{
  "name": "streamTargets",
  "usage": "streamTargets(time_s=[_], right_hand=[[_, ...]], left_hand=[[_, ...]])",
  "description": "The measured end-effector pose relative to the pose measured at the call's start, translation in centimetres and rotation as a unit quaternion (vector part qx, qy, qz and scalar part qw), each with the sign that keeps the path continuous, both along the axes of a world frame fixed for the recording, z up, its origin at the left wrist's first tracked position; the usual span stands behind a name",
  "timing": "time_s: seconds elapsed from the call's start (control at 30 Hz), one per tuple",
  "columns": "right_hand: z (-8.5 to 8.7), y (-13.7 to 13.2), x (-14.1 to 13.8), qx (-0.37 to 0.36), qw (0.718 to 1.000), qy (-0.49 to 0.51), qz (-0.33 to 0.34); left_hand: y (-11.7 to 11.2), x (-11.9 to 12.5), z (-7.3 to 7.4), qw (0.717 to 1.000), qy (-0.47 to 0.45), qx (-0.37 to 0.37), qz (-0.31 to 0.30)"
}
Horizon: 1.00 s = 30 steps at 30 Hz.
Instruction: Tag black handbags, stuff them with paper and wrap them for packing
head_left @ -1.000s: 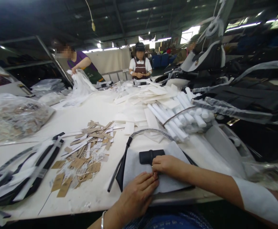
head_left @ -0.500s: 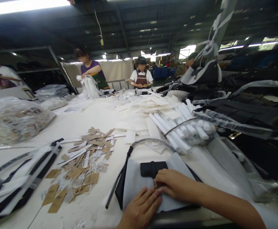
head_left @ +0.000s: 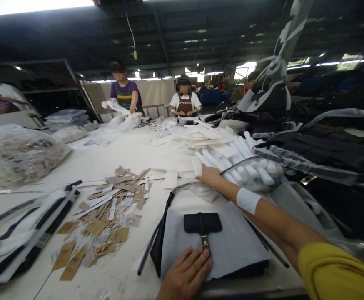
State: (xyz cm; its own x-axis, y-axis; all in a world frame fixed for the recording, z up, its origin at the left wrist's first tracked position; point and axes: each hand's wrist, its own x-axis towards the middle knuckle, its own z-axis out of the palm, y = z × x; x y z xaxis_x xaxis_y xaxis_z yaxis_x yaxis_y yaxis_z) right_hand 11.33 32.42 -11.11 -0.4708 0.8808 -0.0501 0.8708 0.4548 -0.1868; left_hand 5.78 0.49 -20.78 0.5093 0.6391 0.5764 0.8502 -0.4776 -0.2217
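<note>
A black handbag (head_left: 253, 268) lies before me, its front covered by a pale grey sheet (head_left: 232, 246). A black flap tab (head_left: 213, 223) with a gold clasp (head_left: 205, 242) shows on top of the sheet. My left hand (head_left: 186, 271) rests flat on the sheet, fingertips by the clasp. My right arm, with a white band (head_left: 247, 201) and yellow sleeve, reaches past the bag's wrapped handle (head_left: 182, 186). My right hand (head_left: 209, 175) is closed at the edge of a white sheet (head_left: 196, 166) in the pile; its fingers are partly hidden.
Brown and white tags (head_left: 107, 221) are heaped left of the bag. White rolls (head_left: 247, 164) lie behind my right forearm. A plastic bag (head_left: 22, 156) and another black bag (head_left: 35, 237) are at left. Black bags (head_left: 332, 154) are piled right. Two co-workers (head_left: 185, 102) stand across the table.
My right hand has left the clasp and moved forward to the white sheets. My left hand stays on the bag. Across the table, a co-worker has lowered the white plastic material.
</note>
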Motion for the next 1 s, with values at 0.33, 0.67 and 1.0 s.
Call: streamTargets(time_s=[0.33,0.67,1.0], right_hand=[[2.6,0.1,1.9,0.031,0.987,0.154,0.042],[3.5,-15.5,10.7,0.186,0.841,0.133,0.490],[-3.5,-19.0,15.5,0.108,0.895,0.051,0.430]], left_hand=[[-0.9,0.7,0.6,0.990,-0.069,-0.122,0.005],[-1.1,0.7,1.2,0.983,-0.104,-0.149,0.002],[-1.3,1.2,1.1,0.975,-0.155,-0.160,0.009]])
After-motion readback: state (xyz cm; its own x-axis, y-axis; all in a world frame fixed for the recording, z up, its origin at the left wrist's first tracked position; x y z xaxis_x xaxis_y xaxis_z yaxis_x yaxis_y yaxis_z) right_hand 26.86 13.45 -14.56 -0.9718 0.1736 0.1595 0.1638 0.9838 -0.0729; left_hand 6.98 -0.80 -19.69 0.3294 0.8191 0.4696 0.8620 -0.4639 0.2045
